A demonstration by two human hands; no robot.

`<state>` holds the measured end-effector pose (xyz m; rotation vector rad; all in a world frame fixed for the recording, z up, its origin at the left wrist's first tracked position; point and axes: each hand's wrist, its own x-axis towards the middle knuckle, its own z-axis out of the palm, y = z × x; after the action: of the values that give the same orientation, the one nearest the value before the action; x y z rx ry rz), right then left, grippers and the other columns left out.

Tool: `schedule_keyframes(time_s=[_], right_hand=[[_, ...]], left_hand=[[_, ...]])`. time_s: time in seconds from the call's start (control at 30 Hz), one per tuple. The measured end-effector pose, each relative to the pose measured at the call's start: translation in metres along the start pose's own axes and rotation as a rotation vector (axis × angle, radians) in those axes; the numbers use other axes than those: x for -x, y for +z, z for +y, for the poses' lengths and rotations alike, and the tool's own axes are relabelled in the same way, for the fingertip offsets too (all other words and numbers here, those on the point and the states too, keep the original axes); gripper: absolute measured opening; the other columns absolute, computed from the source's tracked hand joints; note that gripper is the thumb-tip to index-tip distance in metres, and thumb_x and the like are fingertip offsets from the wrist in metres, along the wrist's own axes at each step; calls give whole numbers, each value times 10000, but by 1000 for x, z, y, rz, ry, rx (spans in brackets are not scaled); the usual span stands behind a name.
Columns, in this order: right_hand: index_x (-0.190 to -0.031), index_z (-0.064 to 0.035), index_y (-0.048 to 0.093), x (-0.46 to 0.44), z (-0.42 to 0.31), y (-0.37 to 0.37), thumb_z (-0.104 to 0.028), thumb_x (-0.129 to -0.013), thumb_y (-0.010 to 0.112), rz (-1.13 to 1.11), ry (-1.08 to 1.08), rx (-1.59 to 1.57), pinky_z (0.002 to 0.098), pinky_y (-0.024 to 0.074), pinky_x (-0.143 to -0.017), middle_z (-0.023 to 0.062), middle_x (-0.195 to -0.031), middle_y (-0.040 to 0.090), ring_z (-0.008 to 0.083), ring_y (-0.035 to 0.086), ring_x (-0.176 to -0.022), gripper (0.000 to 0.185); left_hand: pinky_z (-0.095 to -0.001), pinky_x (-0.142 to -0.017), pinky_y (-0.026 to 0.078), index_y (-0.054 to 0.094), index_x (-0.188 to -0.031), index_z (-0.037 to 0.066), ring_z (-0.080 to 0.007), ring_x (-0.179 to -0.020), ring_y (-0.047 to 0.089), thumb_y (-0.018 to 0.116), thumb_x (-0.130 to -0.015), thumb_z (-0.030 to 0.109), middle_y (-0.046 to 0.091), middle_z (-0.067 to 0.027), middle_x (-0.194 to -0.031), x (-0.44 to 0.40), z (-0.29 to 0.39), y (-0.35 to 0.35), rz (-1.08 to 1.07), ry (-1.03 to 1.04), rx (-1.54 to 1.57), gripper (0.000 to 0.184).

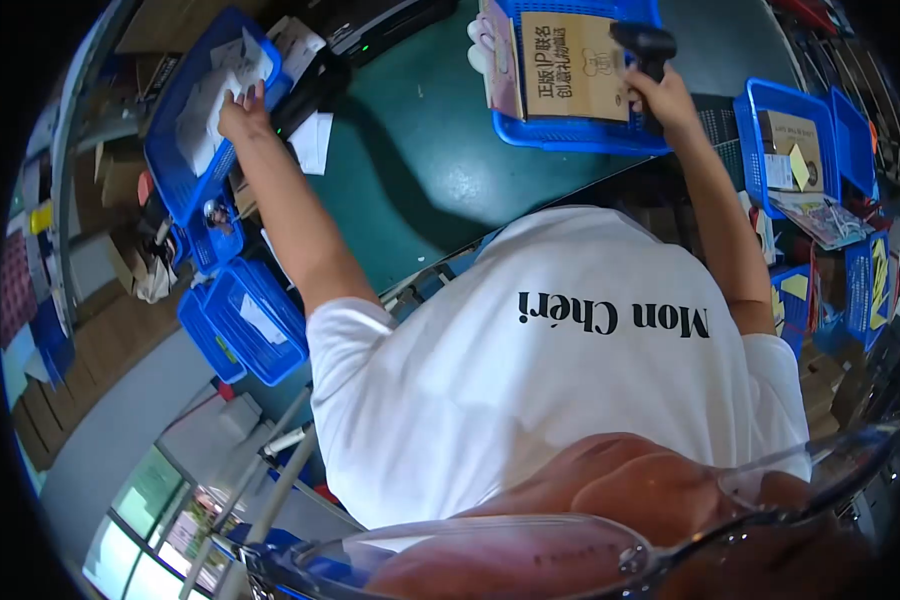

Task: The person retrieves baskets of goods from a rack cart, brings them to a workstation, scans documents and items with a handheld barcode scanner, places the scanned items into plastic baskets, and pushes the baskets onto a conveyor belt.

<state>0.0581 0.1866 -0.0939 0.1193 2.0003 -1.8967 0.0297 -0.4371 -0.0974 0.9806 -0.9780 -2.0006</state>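
My left hand (245,115) reaches over a long blue basket (162,150) at the upper left. Its fingers are apart, at the edge of crumpled white sheets or bags (205,118); no grip on them shows. At the upper right, my right hand (667,100) is wrapped round a black handheld scanner (650,48). The scanner's head is over a brown box (575,65) with printed Chinese text and a bear drawing. That box lies in a blue basket (570,135) on the green table (400,150), beside a pink package (503,60).
Blue baskets with boxes and papers stand at the right (755,140). More blue baskets (255,320) are at the lower left. A white slip (312,143) and a black device (385,25) are on the table. Cardboard (80,370) is at the far left.
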Motion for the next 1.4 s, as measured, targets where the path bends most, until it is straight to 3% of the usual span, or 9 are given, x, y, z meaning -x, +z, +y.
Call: schedule_keyframes(time_s=[0.13, 0.23, 0.27, 0.4, 0.47, 0.53, 0.63, 0.77, 1.4], right_hand=[[-1068, 6, 606, 4, 50, -10, -261, -756, 714, 235, -129, 676, 345, 491, -755, 113, -891, 672, 218, 636, -802, 424], [-1080, 10, 604, -37, 122, -22, -241, -770, 698, 175, 35, 389, 354, 484, -771, 132, -942, 666, 223, 631, -849, 410], [-1080, 10, 603, -42, 129, -26, -231, -770, 702, 163, 118, 143, 349, 484, -761, 123, -929, 663, 214, 628, -838, 404], [-1067, 2, 604, -51, 104, -48, -201, -779, 715, 61, 211, 84, 335, 488, -716, 71, -880, 643, 181, 603, -776, 369], [-1067, -14, 595, -39, 102, -53, -219, -777, 712, 163, 63, 121, 375, 495, -706, 103, -884, 668, 252, 637, -775, 375], [-1103, -34, 567, -24, 90, -61, -230, -776, 699, 193, -467, 734, 446, 500, -722, 163, -914, 675, 351, 649, -831, 403], [-1086, -28, 530, 24, 42, -47, -165, -766, 650, -51, -270, 1191, 502, 509, -737, 208, -886, 662, 402, 644, -842, 369], [-990, -6, 524, 36, 40, -45, -106, -755, 620, -113, -154, 1421, 496, 528, -666, 215, -792, 656, 395, 661, -751, 273], [-1028, -7, 533, 55, 49, -56, -74, -760, 593, -50, -167, 1384, 477, 537, -673, 196, -809, 669, 379, 673, -744, 282]], left_hand=[[-346, -831, 508, 568, -1058, -22, -216, -898, 636, 593, -826, 69, 654, -105, -894, 254, -72, 56, -813, 312, -383, 251], [-409, -896, 487, 420, -1291, -44, -363, -1060, 578, 804, -653, 160, 575, -232, -1150, 332, -205, 42, -1225, 111, -922, 772], [-438, -889, 482, 362, -1318, -63, -415, -1069, 554, 816, -624, 136, 544, -264, -1174, 336, -240, 37, -1198, 640, -1189, 853], [-452, -814, 503, 352, -1297, -105, -440, -904, 604, 768, -726, 171, 608, -286, -1032, 318, -305, 50, -997, 823, -1289, 758], [-457, -787, 501, 373, -1253, -126, -417, -867, 621, 769, -728, 172, 648, -245, -926, 319, -305, 62, -811, 521, -1216, 722], [-460, -776, 500, 474, -1196, -72, -402, -846, 627, 770, -728, 177, 671, -190, -894, 299, -331, 62, -767, 510, -1179, 607], [-455, -734, 497, 601, -1041, 37, -372, -841, 623, 770, -718, 160, 638, -184, -894, 305, -326, 80, -900, 733, -1371, 385], [-423, -705, 497, 649, -1123, 95, -346, -773, 604, 791, -699, 213, 597, -155, -836, 302, -338, 74, -803, 701, -1279, 462], [-402, -658, 485, 678, -1159, 193, -285, -696, 610, 760, -745, 341, 610, -121, -751, 306, -336, 76, -702, 803, -1266, 447]])
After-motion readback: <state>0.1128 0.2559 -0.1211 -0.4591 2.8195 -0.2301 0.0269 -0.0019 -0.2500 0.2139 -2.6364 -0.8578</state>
